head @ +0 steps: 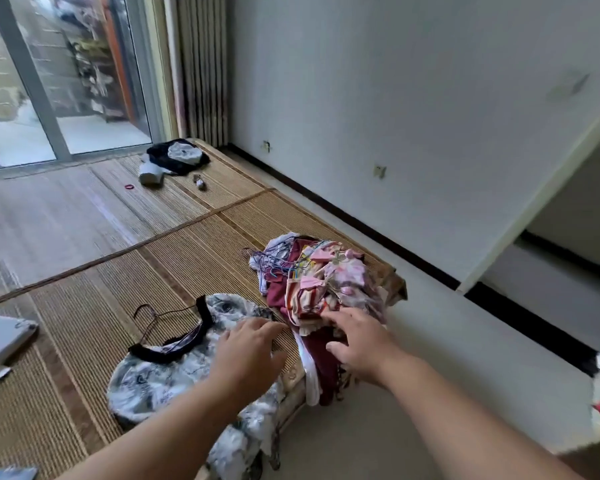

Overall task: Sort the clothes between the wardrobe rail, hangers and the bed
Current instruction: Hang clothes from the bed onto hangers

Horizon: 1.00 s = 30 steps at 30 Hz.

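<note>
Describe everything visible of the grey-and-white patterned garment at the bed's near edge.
The patterned garment is thin, soft-looking cloth, white with a blotchy grey-blue print and a black band round the neckline. It lies spread and rumpled on the bed's woven mat, its lower part drooping over the near edge. A thin dark wire hanger sits at the neckline, hook out on the mat. The left hand is over one edge, fingers spread; contact cannot be confirmed.
</note>
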{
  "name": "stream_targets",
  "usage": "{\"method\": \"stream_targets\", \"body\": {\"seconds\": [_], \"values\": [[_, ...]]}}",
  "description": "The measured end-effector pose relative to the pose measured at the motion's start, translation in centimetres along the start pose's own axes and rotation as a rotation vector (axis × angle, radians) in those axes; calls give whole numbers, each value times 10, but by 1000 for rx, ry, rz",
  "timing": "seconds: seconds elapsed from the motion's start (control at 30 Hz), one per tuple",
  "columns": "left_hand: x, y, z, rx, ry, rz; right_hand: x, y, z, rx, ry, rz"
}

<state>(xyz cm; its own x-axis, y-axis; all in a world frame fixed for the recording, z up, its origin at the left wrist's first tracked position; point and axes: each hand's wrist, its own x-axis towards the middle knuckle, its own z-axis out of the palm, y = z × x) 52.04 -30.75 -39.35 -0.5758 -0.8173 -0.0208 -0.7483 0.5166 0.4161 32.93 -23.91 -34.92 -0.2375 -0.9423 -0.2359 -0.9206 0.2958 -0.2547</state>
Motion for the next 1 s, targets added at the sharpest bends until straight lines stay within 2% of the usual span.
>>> {"method": "stream_targets", "body": {"seconds": [0.27, 0.63, 0.83, 1.0], "values": [[112, 38, 46, -41, -88, 12, 65, 89, -6, 38, -32, 63], [312, 8, 77, -41, -221, -173, 272, 173, -37, 49, -166, 90], [371, -2, 97, -94, -237, -327, 370, 205, -35, 29, -275, -3], [411, -6, 120, -105, -195, -545, 471, 236, -20, -54, -387, -197]]}}
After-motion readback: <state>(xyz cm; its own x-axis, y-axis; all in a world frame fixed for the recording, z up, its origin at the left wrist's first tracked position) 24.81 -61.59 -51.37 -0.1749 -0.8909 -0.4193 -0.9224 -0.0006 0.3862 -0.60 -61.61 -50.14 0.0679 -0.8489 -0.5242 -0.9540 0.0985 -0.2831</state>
